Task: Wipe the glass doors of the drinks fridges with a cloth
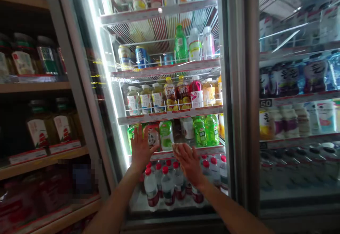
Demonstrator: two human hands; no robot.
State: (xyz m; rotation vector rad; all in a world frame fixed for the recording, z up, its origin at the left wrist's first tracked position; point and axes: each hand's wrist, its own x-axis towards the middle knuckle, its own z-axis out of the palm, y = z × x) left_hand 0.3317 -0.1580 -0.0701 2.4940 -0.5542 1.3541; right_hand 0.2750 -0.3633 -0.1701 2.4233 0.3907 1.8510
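Observation:
My left hand point(140, 148) is raised with its fingers spread and holds nothing. It is in front of the lower drink shelf, before a reddish bottle point(153, 137) and a green one. My right hand point(188, 161) lies at the front edge of that shelf point(163, 155), its fingers over a pale crumpled cloth point(175, 146). Most of the cloth is hidden beneath the fingers. Behind the hands stand green-labelled bottles point(200, 132) and a large green bottle point(166, 135). Red-capped water bottles point(168, 186) stand below both hands.
The lit cooler's upper shelves hold cans and bottles point(181, 44). A bright light strip point(99, 53) runs down its left side, and a metal door frame point(240, 95) borders its right. Wooden shelves point(42, 87) with jars are at left; another glass-fronted cooler is at right.

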